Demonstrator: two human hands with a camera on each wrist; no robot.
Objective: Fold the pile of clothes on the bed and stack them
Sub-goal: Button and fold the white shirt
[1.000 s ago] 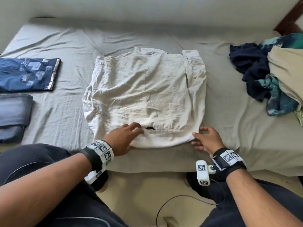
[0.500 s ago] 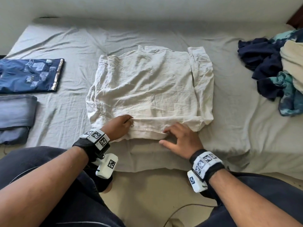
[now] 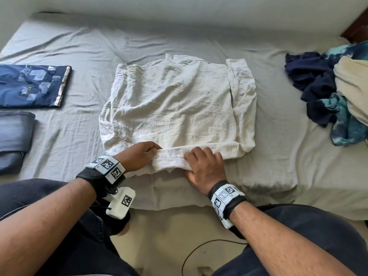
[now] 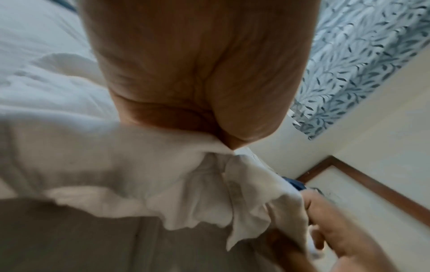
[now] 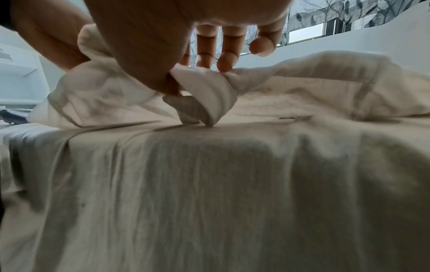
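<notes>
A cream shirt [image 3: 179, 104] lies spread on the grey bed sheet [image 3: 278, 136], sleeves folded in. My left hand [image 3: 139, 154] pinches its near hem at the left. My right hand [image 3: 203, 164] grips the same hem a little to the right, thumb under the cloth. The hem is lifted slightly off the bed. In the left wrist view my left hand [image 4: 204, 92] holds the cream cloth [image 4: 163, 174]. In the right wrist view my right hand [image 5: 177, 55] has the hem [image 5: 204, 95] bunched between thumb and fingers.
Folded dark blue patterned cloth [image 3: 31, 86] and a folded grey garment [image 3: 14, 136] lie at the left. An unfolded pile of navy, teal and beige clothes [image 3: 334, 86] sits at the right. A dark wooden headboard corner [image 3: 356, 28] is at the far right.
My right hand moved left from the shirt's near right corner to the middle of the hem and gripped it. My left hand closed on the hem, which has risen slightly.
</notes>
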